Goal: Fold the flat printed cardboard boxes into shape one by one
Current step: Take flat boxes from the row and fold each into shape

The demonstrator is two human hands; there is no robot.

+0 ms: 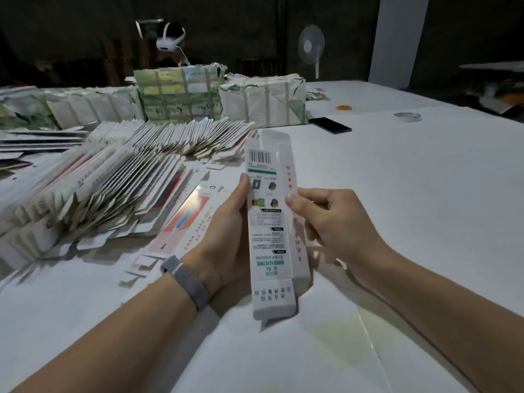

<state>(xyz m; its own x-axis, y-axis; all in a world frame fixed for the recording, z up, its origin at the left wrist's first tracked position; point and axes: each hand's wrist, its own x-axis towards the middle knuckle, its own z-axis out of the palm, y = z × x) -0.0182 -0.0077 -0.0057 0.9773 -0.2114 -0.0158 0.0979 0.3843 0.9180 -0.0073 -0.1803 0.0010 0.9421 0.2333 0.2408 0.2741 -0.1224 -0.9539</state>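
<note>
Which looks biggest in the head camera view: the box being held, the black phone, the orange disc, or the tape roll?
1. box, by far, though it is nearest the camera
2. black phone
3. tape roll
4. orange disc

The tape roll and the disc look close in size, and both lie far off, so their order is unsure.

A dim room with dark walls. A broad white surface fills the view. At 1 o'clock a white standing fan rises beyond its far edge, a pale pillar just right of it.
</note>
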